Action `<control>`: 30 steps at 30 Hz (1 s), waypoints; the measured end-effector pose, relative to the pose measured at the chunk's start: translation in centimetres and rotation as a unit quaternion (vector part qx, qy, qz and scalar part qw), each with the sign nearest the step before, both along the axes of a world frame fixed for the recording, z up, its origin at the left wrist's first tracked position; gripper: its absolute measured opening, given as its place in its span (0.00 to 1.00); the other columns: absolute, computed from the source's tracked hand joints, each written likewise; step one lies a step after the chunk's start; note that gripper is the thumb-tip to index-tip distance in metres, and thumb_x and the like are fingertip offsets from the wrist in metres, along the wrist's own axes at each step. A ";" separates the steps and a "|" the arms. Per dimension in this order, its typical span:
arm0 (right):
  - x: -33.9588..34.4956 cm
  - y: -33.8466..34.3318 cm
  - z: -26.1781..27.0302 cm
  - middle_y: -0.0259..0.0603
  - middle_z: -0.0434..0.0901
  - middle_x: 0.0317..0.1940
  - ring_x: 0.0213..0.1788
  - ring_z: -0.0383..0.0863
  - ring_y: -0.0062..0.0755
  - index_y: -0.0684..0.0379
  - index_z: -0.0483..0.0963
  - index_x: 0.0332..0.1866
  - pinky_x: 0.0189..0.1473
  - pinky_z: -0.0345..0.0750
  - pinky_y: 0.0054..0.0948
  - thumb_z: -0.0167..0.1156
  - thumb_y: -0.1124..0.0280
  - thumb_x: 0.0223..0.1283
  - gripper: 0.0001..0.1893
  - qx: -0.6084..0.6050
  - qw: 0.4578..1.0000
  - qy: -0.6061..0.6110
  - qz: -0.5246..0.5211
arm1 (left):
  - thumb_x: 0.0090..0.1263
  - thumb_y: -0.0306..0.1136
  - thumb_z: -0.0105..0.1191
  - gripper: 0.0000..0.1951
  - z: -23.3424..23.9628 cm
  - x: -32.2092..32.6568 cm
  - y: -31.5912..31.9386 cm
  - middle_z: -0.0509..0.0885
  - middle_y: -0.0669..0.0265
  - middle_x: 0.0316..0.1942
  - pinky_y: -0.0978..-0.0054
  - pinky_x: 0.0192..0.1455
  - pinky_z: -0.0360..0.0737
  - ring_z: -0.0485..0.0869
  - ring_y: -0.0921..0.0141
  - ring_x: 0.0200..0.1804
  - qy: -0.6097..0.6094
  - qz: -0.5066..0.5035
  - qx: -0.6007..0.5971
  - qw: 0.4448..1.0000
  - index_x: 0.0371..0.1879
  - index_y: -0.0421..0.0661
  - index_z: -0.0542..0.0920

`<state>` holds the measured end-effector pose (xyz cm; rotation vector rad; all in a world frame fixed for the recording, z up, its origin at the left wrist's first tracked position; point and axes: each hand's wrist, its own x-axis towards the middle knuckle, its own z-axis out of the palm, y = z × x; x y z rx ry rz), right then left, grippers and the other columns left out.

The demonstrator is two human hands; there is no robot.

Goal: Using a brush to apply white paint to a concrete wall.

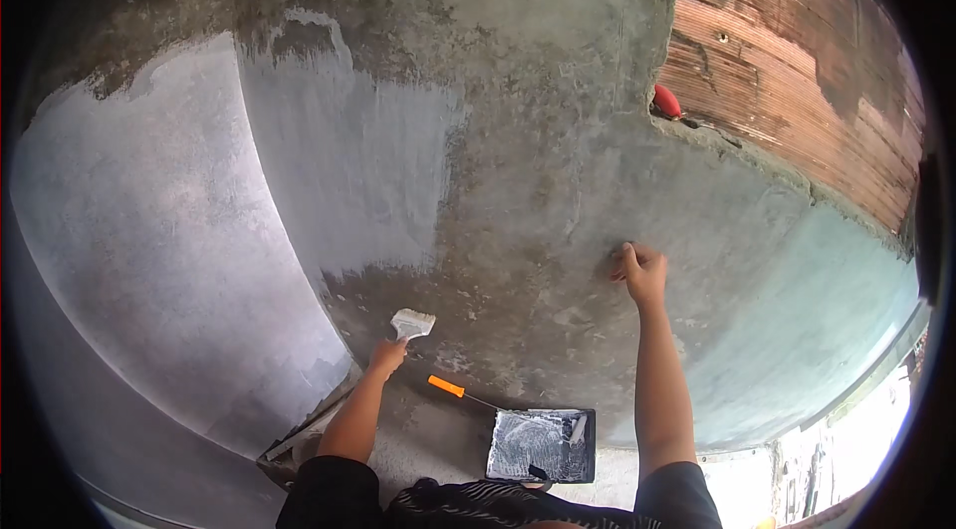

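Observation:
My left hand (pixel 389 357) grips the handle of a flat paintbrush (pixel 414 323), its wide bristle end turned up in front of the lower wall. Raised before the bare grey plaster wall (pixel 523 230), my right hand (pixel 644 273) has its fingers curled in against the thumb. Nothing shows between those fingers, and I cannot tell whether they touch the wall. Below and between my arms lies a black paint tray (pixel 526 447), smeared with white paint. A tool with an orange handle (pixel 447 385) and a thin metal rod reaches from its upper left side.
Pale fresh paint (pixel 358 163) covers a patch of the wall at left. A whiter adjoining wall (pixel 172 230) curves away further left. At upper right, exposed ribbed brick (pixel 777 66) borders the plaster's rough edge, where a red object (pixel 666 101) sits.

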<state>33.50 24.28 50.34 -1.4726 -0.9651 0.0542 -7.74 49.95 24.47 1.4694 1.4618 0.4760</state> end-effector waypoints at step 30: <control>-0.1 0.4 0.1 0.44 0.82 0.18 0.20 0.84 0.32 0.72 0.80 0.31 0.25 0.83 0.28 0.55 0.65 0.73 0.19 -0.013 1.000 -0.016 0.013 | 0.79 0.53 0.48 0.25 28.1 9.1 2.5 0.69 0.73 0.14 0.78 0.19 0.63 0.67 0.78 0.15 -0.307 -0.060 0.339 0.887 0.22 0.48 0.72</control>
